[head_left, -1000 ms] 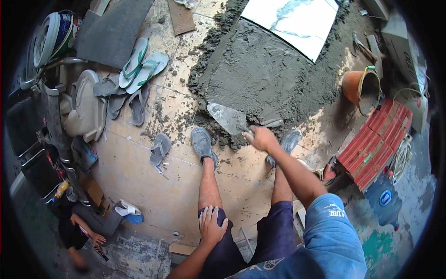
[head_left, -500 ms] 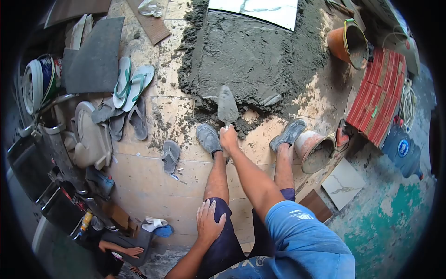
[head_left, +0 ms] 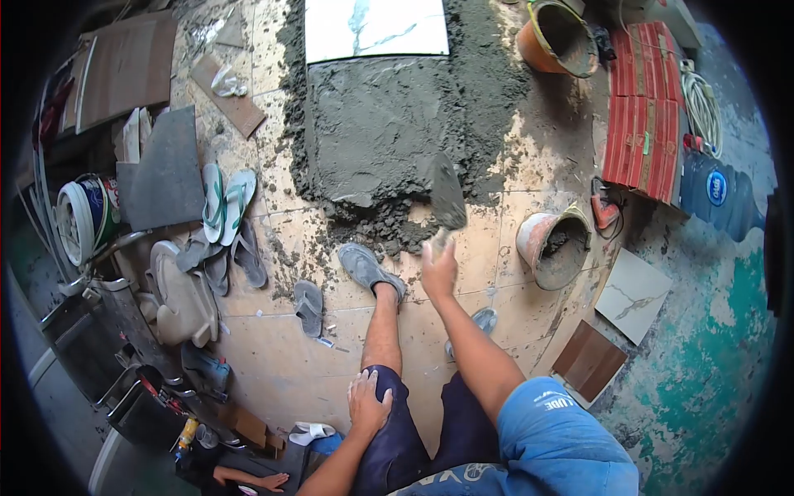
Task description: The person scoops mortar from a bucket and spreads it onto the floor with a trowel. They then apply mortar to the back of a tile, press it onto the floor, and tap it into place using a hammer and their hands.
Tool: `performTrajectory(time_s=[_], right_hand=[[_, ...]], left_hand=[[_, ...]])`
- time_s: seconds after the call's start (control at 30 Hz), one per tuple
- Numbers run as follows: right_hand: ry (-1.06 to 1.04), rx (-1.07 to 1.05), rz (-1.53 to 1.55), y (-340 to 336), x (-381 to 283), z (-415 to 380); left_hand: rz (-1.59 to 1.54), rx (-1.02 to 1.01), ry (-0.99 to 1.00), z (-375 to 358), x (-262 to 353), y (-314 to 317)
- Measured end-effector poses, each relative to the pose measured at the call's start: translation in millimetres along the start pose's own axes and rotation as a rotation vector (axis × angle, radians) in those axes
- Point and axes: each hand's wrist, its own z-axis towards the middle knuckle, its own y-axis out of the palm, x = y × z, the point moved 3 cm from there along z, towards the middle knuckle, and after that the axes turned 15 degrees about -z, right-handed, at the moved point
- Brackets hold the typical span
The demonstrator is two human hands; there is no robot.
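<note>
My right hand (head_left: 439, 269) is wrapped round the handle of a trowel (head_left: 447, 192). The trowel's blade points away from me at the near right edge of a bed of wet mortar (head_left: 372, 132). Crumbly lumps of mortar (head_left: 385, 227) lie along that near edge, just past my left shoe (head_left: 368, 269). A white marbled tile (head_left: 376, 29) rests on the far part of the bed. My left hand (head_left: 368, 405) lies with fingers spread on my left knee, holding nothing.
At the right stand a mortar-stained bucket (head_left: 529, 240), an orange bucket (head_left: 538, 50), red tile boxes (head_left: 641, 145) and a water jug (head_left: 719, 194). Flip-flops (head_left: 240, 202) and a plastic chair piece (head_left: 178, 289) lie left. Another person's hand (head_left: 273, 481) shows at lower left.
My right hand and the trowel have swung to the right, off the middle of the near edge. My right foot has drawn back. The view has shifted; my left hand stays on the knee.
</note>
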Motion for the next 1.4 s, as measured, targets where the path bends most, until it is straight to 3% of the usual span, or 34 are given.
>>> performTrajectory(time_s=[0.07,0.13,0.2,0.3,0.47,0.53,0.63,0.7,0.87,0.93,1.0,1.07,1.13,1.17,1.2,1.27,1.3,1.33,1.4], right_hand=[[0.007,-0.049,-0.237,-26,60,3],[0.077,-0.192,-0.241,-72,110,3],[0.059,0.008,-0.243,-113,166,-7],[0.193,-0.013,-0.175,-187,229,-27],[0.364,-0.238,-0.17,-247,348,-23],[0.332,-0.277,-0.131,-270,372,-13],[0.182,-0.133,0.037,-271,410,23],[0.095,-0.064,-0.147,-296,406,31],[-0.005,-0.082,-0.15,-349,403,-10],[-0.004,-0.072,-0.082,-373,412,-43],[-0.001,-0.176,0.122,-399,416,-78],[0.09,-0.23,0.222,-399,456,-106],[0.265,-0.246,0.354,-416,493,-146],[0.356,-0.264,0.172,-433,509,-172],[0.443,-0.299,-0.009,-450,526,-199],[0.562,-0.26,0.049,-462,560,-246],[0.614,-0.267,0.111,-476,568,-261],[0.653,-0.275,0.166,-490,577,-271],[0.688,-0.211,0.128,-474,608,-298]], left_hand=[[0.052,0.001,0.027,-5,3,10],[0.105,0.006,0.062,-9,7,22],[0.154,0.059,0.069,-16,7,32],[0.219,0.111,0.145,-28,9,55],[0.412,0.18,0.394,-50,32,110],[0.408,0.223,0.44,-62,51,123],[0.407,0.238,0.472,-78,79,133],[0.412,0.271,0.523,-92,100,136],[0.429,0.217,0.547,-129,146,120],[0.42,0.161,0.399,-135,151,108],[0.444,0.102,0.129,-144,163,97],[0.458,0.096,0.209,-146,160,83],[0.503,-0.079,0.095,-132,174,72],[0.522,-0.222,0.267,-138,193,70],[0.575,-0.306,0.304,-132,204,73],[0.384,-0.414,0.112,-119,203,77],[0.406,-0.412,0.148,-106,195,81],[0.406,-0.554,0.011,-86,179,85],[0.546,-0.501,-0.142,-71,157,98]])
